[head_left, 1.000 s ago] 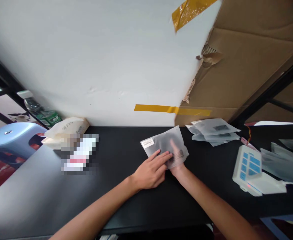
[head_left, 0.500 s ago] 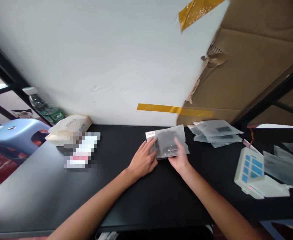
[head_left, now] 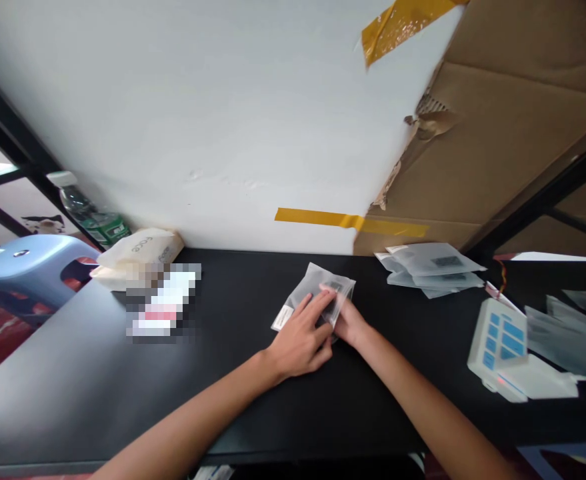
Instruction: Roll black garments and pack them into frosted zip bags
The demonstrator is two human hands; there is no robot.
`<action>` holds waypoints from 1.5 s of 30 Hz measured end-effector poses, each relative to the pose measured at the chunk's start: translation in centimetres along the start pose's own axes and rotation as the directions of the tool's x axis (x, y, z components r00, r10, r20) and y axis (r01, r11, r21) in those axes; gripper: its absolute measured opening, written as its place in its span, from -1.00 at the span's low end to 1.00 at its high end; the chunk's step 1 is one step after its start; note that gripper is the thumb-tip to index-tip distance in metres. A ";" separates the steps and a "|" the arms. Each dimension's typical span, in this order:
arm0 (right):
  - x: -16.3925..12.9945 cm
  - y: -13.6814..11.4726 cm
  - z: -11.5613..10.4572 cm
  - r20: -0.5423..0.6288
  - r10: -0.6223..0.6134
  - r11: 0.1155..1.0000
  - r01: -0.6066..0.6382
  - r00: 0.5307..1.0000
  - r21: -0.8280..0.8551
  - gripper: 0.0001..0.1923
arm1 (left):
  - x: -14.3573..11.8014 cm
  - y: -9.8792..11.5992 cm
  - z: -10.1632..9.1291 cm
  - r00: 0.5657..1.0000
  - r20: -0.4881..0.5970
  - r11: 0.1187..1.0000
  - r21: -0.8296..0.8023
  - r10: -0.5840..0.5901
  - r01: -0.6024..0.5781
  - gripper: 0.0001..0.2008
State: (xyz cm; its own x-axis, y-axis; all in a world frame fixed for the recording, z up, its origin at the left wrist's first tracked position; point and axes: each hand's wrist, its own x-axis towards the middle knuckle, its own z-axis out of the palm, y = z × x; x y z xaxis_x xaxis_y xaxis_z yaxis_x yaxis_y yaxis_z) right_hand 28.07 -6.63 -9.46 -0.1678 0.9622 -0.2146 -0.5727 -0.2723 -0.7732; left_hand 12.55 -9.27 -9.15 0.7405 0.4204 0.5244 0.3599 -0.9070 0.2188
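A frosted translucent zip bag with a small white label at its lower left corner lies tilted in front of me on the black table. Something dark shows faintly through the plastic, but I cannot make out what it is. My left hand rests on top of the bag, fingers stretched toward its right end and touching the plastic. At that right end my right hand grips the bag, its fingers partly hidden behind the clear film and the left fingertips.
More frosted bags lie stacked at the back right, and others at the far right. A white device with blue panels stands between them. At left are a paper package, a green-labelled bottle and a blue stool.
The bag has turned, its labelled end swinging down and toward me. My left hand has slid right across it, closer to my right hand, which has shifted slightly left.
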 end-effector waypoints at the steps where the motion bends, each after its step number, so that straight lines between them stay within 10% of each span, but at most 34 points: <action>1: 0.0 -0.8 -0.3 -0.001 0.001 0.999 -0.001 1.000 -0.045 -0.73 | 0.0 -0.3 -0.2 1.000 -0.009 1.000 0.001 -0.023 0.023 -0.90; 7: -1.2 -4.2 -2.8 -0.045 -0.008 0.811 -0.020 0.999 -0.585 -0.73 | -0.1 -1.4 -0.8 0.985 -0.063 0.986 -0.049 -0.163 0.160 -0.86; 14: -1.1 -0.7 -0.9 0.029 -0.310 0.466 0.179 0.950 -0.867 -0.73 | -0.2 -1.3 -0.4 0.998 -0.028 0.994 -0.098 -0.049 0.046 -0.83; 20: -0.8 -1.2 -1.8 0.224 -0.307 0.421 0.343 0.925 -0.840 -0.76 | -0.2 -1.2 -0.7 0.992 -0.093 0.988 -0.139 -0.086 0.073 -0.83; 30: -0.8 -1.1 -2.6 0.230 -0.397 0.384 0.388 0.889 -0.838 -0.91 | 0.4 -2.8 -2.5 0.992 0.127 0.987 -0.160 0.017 0.003 -0.85; 34: -0.6 -2.0 -3.5 0.393 -0.299 0.293 0.476 0.869 -0.829 -0.86 | 0.3 -4.7 -3.5 0.964 0.266 0.998 -0.065 0.028 -0.012 -0.48; 45: -2.6 -1.5 -1.5 0.627 -0.269 0.044 0.660 0.731 -0.750 -0.78 | -0.8 -6.7 -2.3 0.978 0.207 1.000 -0.020 -0.019 0.023 -0.59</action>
State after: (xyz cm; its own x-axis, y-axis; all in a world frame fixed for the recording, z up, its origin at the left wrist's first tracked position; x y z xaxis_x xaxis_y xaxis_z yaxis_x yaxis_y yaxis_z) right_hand 30.56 -8.70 -8.61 -0.4721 0.7721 0.4255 0.4655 0.6282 -0.6234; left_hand 8.23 -3.63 -9.12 0.8351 0.4338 0.3381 0.3660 -0.8972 0.2471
